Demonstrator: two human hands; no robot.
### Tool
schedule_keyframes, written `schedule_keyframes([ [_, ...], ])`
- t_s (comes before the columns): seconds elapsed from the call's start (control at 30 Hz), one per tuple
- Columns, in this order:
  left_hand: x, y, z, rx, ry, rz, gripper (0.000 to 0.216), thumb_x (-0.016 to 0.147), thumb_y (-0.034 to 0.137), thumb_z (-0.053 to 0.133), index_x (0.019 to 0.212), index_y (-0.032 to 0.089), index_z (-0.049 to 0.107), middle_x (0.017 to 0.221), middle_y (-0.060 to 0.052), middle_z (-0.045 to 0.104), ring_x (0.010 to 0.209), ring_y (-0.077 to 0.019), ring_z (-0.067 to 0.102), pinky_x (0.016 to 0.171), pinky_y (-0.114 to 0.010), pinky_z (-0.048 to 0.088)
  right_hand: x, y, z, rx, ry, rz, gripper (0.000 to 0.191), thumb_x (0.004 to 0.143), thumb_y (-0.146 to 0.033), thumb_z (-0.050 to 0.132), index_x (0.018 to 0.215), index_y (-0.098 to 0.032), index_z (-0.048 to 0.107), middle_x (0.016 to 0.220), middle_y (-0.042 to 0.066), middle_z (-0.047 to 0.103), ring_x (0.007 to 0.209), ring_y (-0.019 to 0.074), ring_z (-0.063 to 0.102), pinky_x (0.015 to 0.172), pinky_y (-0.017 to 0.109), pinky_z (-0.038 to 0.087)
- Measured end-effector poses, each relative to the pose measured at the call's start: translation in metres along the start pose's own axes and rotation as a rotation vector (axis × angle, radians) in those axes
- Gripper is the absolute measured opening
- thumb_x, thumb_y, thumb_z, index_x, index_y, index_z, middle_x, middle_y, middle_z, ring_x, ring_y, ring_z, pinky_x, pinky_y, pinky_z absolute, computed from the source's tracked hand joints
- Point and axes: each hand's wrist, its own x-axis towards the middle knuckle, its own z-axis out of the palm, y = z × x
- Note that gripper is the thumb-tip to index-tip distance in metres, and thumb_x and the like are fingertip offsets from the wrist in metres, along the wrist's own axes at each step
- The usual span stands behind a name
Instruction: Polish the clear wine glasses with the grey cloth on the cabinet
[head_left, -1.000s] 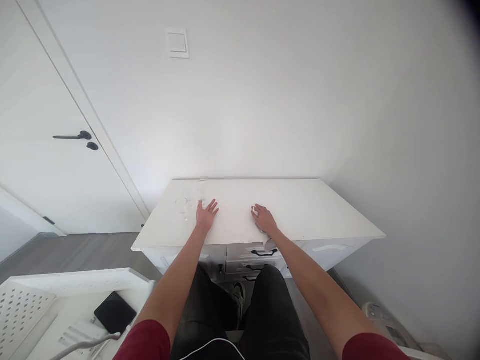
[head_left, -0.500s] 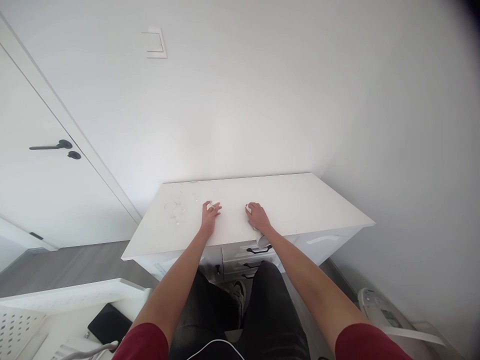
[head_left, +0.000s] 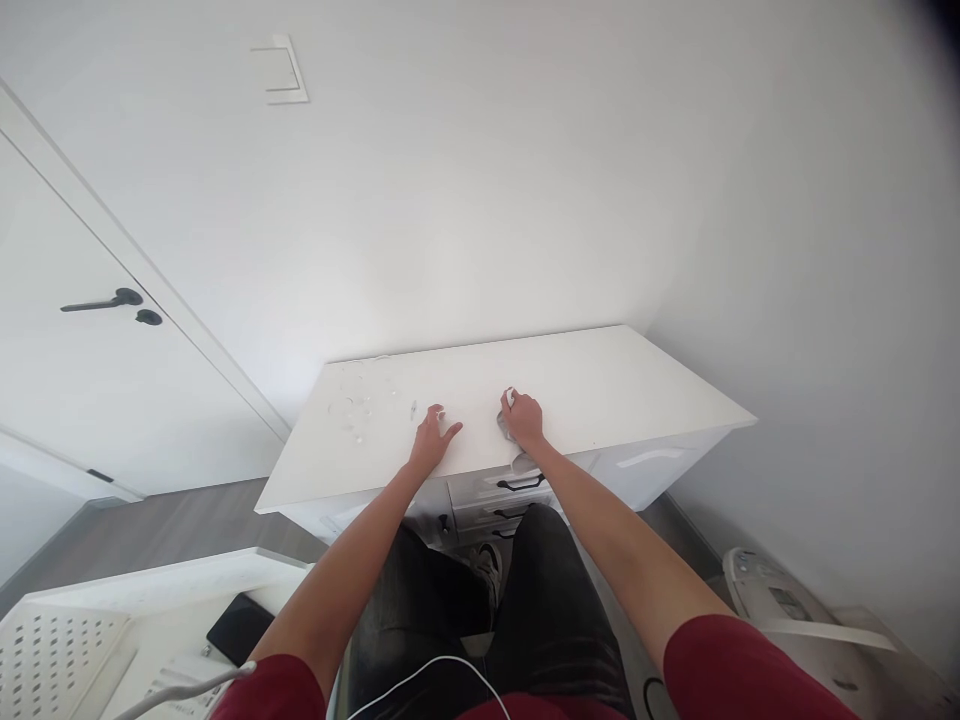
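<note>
My left hand [head_left: 435, 436] lies flat on the white cabinet top [head_left: 600, 385], fingers spread, near its front edge. My right hand [head_left: 520, 418] sits a little to the right, fingers curled over a crumpled grey cloth [head_left: 517, 455] that pokes out below the wrist toward the front edge. Several wet marks or small clear droplets [head_left: 352, 412] show on the left part of the top, just left of my left hand.
The cabinet has drawers with black handles [head_left: 517, 484] under the front edge. A white door with a black handle [head_left: 112, 300] stands at left. A wall switch [head_left: 279, 72] is above. A white appliance [head_left: 780, 600] sits on the floor at right, a white perforated tray [head_left: 60, 650] lower left.
Both hands have shifted slightly right along the top. My right hand has curled tighter over the cloth. The view has tilted.
</note>
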Motion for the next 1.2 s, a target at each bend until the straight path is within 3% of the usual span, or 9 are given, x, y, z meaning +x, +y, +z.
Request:
schedule_keyframes([
  [0.17, -0.009, 0.001, -0.001, 0.129, -0.019, 0.07, 0.053, 0.092, 0.055, 0.067, 0.131, 0.025, 0.049, 0.144, -0.018, 0.062, 0.146, -0.0358, 0.046, 0.126, -0.063, 0.005, -0.002, -0.002, -0.003, 0.044, 0.002, 0.046, 0.056, 0.11, -0.05, 0.024, 0.088, -0.019, 0.066, 0.063, 0.006, 0.062, 0.066, 0.0234, 0.061, 0.067, 0.033, 0.036],
  [0.43, -0.004, -0.003, 0.011, 0.197, 0.052, 0.058, 0.055, 0.092, 0.063, 0.062, 0.127, 0.022, 0.051, 0.144, -0.025, 0.059, 0.156, -0.0391, 0.031, 0.126, -0.064, -0.004, -0.001, 0.002, 0.001, 0.212, 0.0, 0.104, 0.052, 0.104, -0.06, 0.037, 0.086, -0.021, 0.066, 0.062, 0.007, 0.062, 0.072, 0.0268, 0.065, 0.074, 0.036, 0.045],
  [0.57, -0.004, -0.004, 0.012, 0.224, 0.043, 0.037, 0.056, 0.092, 0.062, 0.063, 0.128, 0.021, 0.05, 0.146, -0.025, 0.059, 0.155, -0.0384, 0.034, 0.127, -0.062, -0.007, -0.002, 0.003, -0.002, 0.395, 0.056, 0.204, 0.051, 0.1, -0.065, 0.046, 0.079, -0.022, 0.064, 0.062, 0.008, 0.062, 0.08, 0.0306, 0.069, 0.082, 0.041, 0.05],
  [0.7, -0.004, -0.003, 0.01, 0.261, 0.014, 0.033, 0.057, 0.093, 0.06, 0.062, 0.131, 0.019, 0.049, 0.153, -0.027, 0.053, 0.149, -0.0414, 0.041, 0.126, -0.062, -0.008, 0.01, 0.003, -0.01, 0.657, 0.189, 0.363, 0.061, 0.102, -0.07, 0.031, 0.095, -0.02, 0.065, 0.089, 0.016, 0.073, 0.1, 0.0332, 0.072, 0.086, 0.045, 0.057],
  [0.83, -0.003, -0.001, 0.008, 0.296, -0.011, 0.034, 0.071, 0.081, 0.057, 0.079, 0.133, 0.019, 0.046, 0.154, -0.028, 0.051, 0.15, -0.0448, 0.04, 0.126, -0.064, -0.006, 0.022, -0.004, -0.013, 0.981, 0.235, 0.433, 0.072, 0.103, -0.067, 0.005, 0.122, -0.022, 0.057, 0.121, 0.018, 0.071, 0.11, 0.0261, 0.073, 0.084, 0.044, 0.063],
  [0.9, -0.003, -0.001, 0.008, 0.306, -0.018, 0.033, 0.072, 0.078, 0.051, 0.083, 0.132, 0.019, 0.046, 0.152, -0.027, 0.053, 0.148, -0.0457, 0.041, 0.125, -0.065, -0.003, 0.018, -0.01, -0.008, 1.108, 0.195, 0.419, 0.068, 0.101, -0.073, 0.012, 0.119, -0.024, 0.056, 0.12, 0.015, 0.071, 0.109, 0.0248, 0.074, 0.082, 0.043, 0.064],
  [1.03, -0.004, 0.0, 0.007, 0.301, -0.011, 0.027, 0.048, 0.091, 0.043, 0.072, 0.126, 0.021, 0.047, 0.146, -0.026, 0.058, 0.144, -0.0427, 0.049, 0.125, -0.065, -0.001, -0.005, -0.031, 0.007, 1.214, 0.078, 0.408, 0.068, 0.094, -0.084, 0.023, 0.099, -0.025, 0.056, 0.1, 0.012, 0.072, 0.098, 0.0273, 0.074, 0.071, 0.041, 0.063],
  [1.1, -0.004, 0.0, 0.008, 0.296, -0.002, 0.022, 0.043, 0.094, 0.045, 0.067, 0.123, 0.021, 0.047, 0.144, -0.026, 0.059, 0.143, -0.0418, 0.049, 0.125, -0.065, 0.0, -0.019, -0.046, 0.014, 1.202, 0.021, 0.393, 0.065, 0.094, -0.084, 0.028, 0.094, -0.025, 0.056, 0.092, 0.01, 0.07, 0.092, 0.0268, 0.072, 0.071, 0.04, 0.061],
  [1.2, -0.005, 0.002, 0.008, 0.301, 0.014, 0.016, 0.039, 0.096, 0.043, 0.064, 0.123, 0.022, 0.046, 0.143, -0.025, 0.059, 0.145, -0.0414, 0.046, 0.125, -0.066, 0.002, -0.038, -0.068, 0.019, 1.147, -0.082, 0.316, 0.052, 0.091, -0.077, 0.052, 0.087, -0.025, 0.057, 0.084, 0.004, 0.066, 0.086, 0.0239, 0.067, 0.077, 0.038, 0.058],
])
